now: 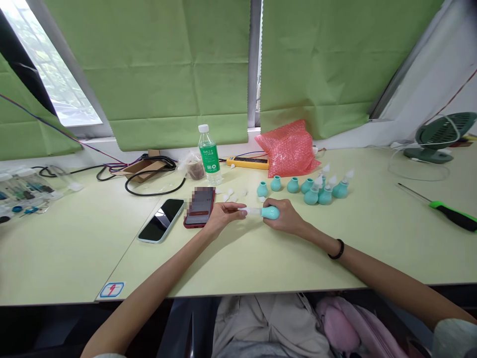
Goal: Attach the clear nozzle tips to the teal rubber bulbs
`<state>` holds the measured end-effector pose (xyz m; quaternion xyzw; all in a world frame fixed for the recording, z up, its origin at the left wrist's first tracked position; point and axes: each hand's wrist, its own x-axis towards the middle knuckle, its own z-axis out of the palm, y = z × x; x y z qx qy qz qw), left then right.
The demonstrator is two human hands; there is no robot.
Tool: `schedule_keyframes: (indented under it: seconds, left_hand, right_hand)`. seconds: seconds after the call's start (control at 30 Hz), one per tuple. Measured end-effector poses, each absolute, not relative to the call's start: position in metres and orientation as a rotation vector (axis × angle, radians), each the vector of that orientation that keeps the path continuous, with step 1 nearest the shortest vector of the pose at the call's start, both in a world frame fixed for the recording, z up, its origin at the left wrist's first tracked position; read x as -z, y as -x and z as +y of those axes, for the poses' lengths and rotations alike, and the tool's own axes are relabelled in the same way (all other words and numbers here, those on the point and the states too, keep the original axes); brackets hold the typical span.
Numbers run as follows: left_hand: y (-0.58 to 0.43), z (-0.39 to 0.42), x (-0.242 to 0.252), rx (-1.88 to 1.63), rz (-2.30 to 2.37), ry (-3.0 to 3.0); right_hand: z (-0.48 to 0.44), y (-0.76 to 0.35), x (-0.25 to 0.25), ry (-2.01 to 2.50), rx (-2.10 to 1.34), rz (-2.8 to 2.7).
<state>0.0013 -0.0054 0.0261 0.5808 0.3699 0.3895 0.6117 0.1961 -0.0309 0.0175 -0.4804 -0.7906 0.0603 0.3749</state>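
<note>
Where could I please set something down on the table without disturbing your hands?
The table is bare between the teal bulbs, your right forearm and the screwdriver, and also left of the pale phone, in front of the clear containers. It is crowded beyond your left hand and right hand, where the red phone, white tips and bulbs sit close together.

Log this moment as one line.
left hand: pinching white nozzle; right hand: gripping teal bulb; nozzle: meeting bulb; other bulbs: on table
</note>
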Motion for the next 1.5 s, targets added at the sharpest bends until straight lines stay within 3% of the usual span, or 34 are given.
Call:
schedule_keyframes:
  seconds: [0.5, 1.17, 1.5]
  left_hand:
    - [-0.001, -0.005, -0.021, -0.897, 0.783, -1.384]
    - [0.000, -0.008, -0.021, -0.855, 0.846, -1.681]
    - [-0.008, -0.014, -0.027, -1.017, 0.804, -1.548]
  right_hand:
    - [-0.036, -0.193, -0.011, 1.279, -0.017, -2.074]
    - [-0.034, -0.195, -0.011, 1.270, -0.117, -2.160]
    - [-0.041, -0.206, -0.046, 1.148, -0.071, -2.256]
